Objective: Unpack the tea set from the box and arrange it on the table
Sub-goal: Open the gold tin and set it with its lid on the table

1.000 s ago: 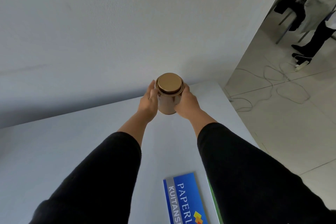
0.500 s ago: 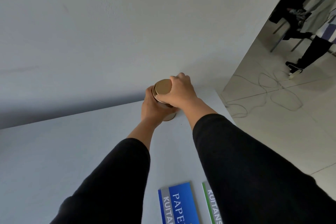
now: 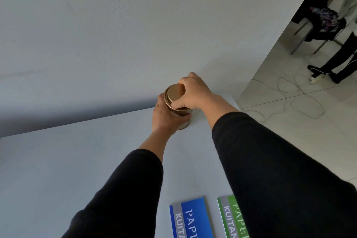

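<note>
The right hand (image 3: 193,91) has its grip curled over the lid (image 3: 174,92) of the tin (image 3: 178,111), fingertips on the rim, while the left hand (image 3: 166,116) wraps the tin's body from the left side and steadies it. The tin stands upright on the surface (image 3: 77,160), a little right of centre in the frame and near the wall (image 3: 135,25), its long axis running straight up into the right palm, so the lid looks set to come away upward. Two booklets (image 3: 190,218) lie well apart at the lower edge.
</note>
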`<state>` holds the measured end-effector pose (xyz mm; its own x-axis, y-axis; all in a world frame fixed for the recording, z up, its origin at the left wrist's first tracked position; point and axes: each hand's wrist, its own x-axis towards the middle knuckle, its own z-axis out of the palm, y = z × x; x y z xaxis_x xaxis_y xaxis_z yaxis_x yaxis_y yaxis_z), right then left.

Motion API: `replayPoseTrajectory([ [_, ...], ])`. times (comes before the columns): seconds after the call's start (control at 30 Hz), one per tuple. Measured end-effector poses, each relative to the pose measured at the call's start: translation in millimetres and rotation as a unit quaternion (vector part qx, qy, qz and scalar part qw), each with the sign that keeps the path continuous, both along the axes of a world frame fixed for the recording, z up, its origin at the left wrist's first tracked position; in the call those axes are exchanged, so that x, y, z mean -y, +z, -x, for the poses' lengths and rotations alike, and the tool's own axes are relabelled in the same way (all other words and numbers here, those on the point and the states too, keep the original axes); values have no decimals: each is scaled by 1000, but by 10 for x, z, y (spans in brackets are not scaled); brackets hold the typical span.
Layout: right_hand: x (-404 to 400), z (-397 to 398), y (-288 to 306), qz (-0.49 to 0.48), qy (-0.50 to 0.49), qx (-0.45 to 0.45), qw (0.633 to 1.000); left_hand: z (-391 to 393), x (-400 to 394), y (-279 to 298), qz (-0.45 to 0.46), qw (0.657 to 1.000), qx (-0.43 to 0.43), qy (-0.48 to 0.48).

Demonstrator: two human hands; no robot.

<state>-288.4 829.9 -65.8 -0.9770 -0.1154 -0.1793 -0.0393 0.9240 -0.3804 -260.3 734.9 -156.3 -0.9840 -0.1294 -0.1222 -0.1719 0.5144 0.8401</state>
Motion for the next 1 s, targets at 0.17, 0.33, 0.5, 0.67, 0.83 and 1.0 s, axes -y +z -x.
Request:
replayPoseTrajectory([
  [0.17, 24, 14, 15, -9, 28, 18, 999, 16, 10, 5, -5, 1000, -2, -2],
  [0.33, -52, -76, 14, 11, -13, -8, 1000, -21, 130, 20, 2, 999, 8, -45],
  [0.5, -138, -276, 216, 83, -69, -30, 994, -221, 364, 118, 77, 995, -8, -61],
  [0.67, -142, -597, 366, 97, -98, -40, 990, -419, 475, 401, 71, 992, -97, -43],
  [0.83, -86, -1053, 330, 64, -94, -43, 993, -639, 417, 590, -125, 990, 31, -49],
  [1.0, -67, -1436, 28, 41, -104, -32, 993, -888, 373, 477, -166, 980, 91, -56],
])
